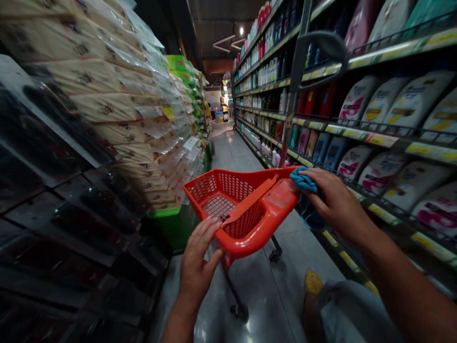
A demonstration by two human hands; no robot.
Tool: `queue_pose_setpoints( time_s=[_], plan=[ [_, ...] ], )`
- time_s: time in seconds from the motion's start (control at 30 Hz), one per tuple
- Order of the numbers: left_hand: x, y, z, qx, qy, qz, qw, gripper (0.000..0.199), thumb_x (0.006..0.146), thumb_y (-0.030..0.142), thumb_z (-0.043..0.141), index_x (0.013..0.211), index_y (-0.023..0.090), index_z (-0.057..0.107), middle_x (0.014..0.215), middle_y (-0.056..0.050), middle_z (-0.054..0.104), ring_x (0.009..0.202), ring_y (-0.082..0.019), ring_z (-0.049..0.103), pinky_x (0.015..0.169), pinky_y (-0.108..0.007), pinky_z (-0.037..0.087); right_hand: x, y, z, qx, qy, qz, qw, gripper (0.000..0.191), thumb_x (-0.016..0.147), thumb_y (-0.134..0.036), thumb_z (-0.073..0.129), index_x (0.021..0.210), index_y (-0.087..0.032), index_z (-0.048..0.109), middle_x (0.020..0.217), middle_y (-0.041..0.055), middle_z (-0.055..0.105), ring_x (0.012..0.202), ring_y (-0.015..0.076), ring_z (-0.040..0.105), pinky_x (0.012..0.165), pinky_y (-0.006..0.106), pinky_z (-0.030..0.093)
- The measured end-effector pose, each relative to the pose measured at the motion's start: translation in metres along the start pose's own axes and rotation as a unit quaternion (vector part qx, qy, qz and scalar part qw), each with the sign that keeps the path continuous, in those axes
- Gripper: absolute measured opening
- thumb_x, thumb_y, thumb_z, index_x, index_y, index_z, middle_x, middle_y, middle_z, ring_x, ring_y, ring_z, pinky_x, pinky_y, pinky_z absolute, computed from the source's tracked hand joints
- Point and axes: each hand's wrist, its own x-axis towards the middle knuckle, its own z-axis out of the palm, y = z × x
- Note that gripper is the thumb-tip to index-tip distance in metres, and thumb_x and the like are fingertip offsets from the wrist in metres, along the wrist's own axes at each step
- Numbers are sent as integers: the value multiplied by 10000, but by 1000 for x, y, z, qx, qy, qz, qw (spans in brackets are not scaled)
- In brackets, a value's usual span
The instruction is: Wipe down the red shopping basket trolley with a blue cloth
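Observation:
A red plastic shopping cart [246, 242] with a mesh basket stands in front of me on thin legs with casters. My left hand [200, 255] grips its near left corner, fingers over the rim and thumb at the side. In my right hand [332, 197] is a bunched blue cloth [302, 179], pressed against the cart's right corner beside a worn, faded panel [278, 194]. Part of the cloth hangs below that hand. The basket's bottom grid shows, with nothing seen lying on it.
Shelves of shampoo bottles [410, 102] line the right side, with a grey post and loop [323, 57] in front. Stacked tissue packs [107, 105] and dark packaged goods [53, 190] stand at left. A grey tiled aisle [228, 147] runs ahead. A yellow shoe [313, 282] shows below.

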Motion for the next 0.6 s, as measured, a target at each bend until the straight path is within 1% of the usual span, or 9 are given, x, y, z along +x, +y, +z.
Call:
queue_pose_setpoints(
  time_s=[0.07, 0.1, 0.13, 0.2, 0.3, 0.37, 0.43, 0.53, 0.6],
  plan=[
    [-1, 6, 3, 8, 6, -1, 1000, 494, 929, 326, 623, 1411, 317, 515, 1393, -58, 632, 1344, -230, 564, 1142, -451, 483, 29, 21, 2, -22, -75, -6, 997, 339, 961, -284, 515, 1250, -175, 653, 1253, 133, 698, 1190, 281, 632, 1055, 471, 483],
    [-2, 8, 5, 12, 10, 1, 1000, 491, 934, 326, 611, 1415, 322, 512, 1393, -58, 632, 1337, -230, 570, 1137, -454, 488, 38, 26, 4, -29, -104, -1, 994, 330, 970, -284, 503, 1232, -163, 661, 1221, 137, 709, 1154, 277, 645, 1030, 461, 496],
    [-2, 11, 7, 16, 14, 3, 1000, 488, 940, 324, 598, 1420, 326, 507, 1393, -57, 631, 1330, -230, 576, 1130, -457, 493, 43, 26, 4, -35, -124, 1, 992, 318, 977, -286, 497, 1210, -157, 671, 1197, 136, 716, 1128, 274, 651, 1012, 454, 503],
    [-4, 16, 9, 26, 20, 4, 999, 487, 947, 316, 573, 1429, 334, 502, 1391, -55, 632, 1318, -232, 585, 1116, -460, 505, 39, 14, 3, -35, -140, -18, 989, 289, 986, -296, 501, 1169, -166, 683, 1177, 126, 720, 1105, 266, 648, 998, 447, 506],
    [-9, 23, 11, 49, 18, -4, 999, 509, 947, 306, 556, 1450, 343, 487, 1391, -51, 633, 1315, -238, 586, 1089, -453, 527, 11, -21, -4, -1, -140, -94, 986, 269, 997, -298, 509, 1198, -204, 662, 1224, 99, 707, 1138, 253, 619, 1025, 444, 492],
    [-14, 30, 11, 64, 15, -6, 998, 528, 947, 308, 554, 1467, 343, 468, 1399, -51, 628, 1316, -238, 584, 1075, -443, 534, -5, -36, -8, 16, -136, -122, 983, 288, 998, -289, 514, 1252, -224, 633, 1272, 84, 690, 1178, 251, 596, 1050, 448, 479],
    [-19, 38, 11, 75, 14, -4, 997, 542, 951, 308, 554, 1482, 332, 449, 1412, -54, 618, 1326, -234, 574, 1071, -433, 530, -10, -36, -10, 0, -118, -95, 988, 284, 993, -290, 518, 1242, -222, 636, 1254, 83, 696, 1153, 259, 603, 1030, 456, 488],
    [-26, 54, 9, 109, 13, 10, 994, 546, 949, 304, 561, 1484, 306, 452, 1422, -60, 610, 1330, -231, 562, 1086, -427, 497, -5, -17, -11, -56, -73, -13, 996, 254, 981, -295, 513, 1152, -202, 675, 1145, 97, 726, 1025, 274, 636, 929, 468, 524],
    [-29, 64, 9, 146, 16, 30, 989, 546, 940, 294, 571, 1477, 300, 470, 1402, -57, 626, 1304, -229, 574, 1110, -425, 455, -6, -10, -12, -75, -49, 6, 996, 260, 973, -297, 512, 1146, -203, 682, 1133, 100, 731, 994, 283, 645, 894, 479, 534]
  ],
)
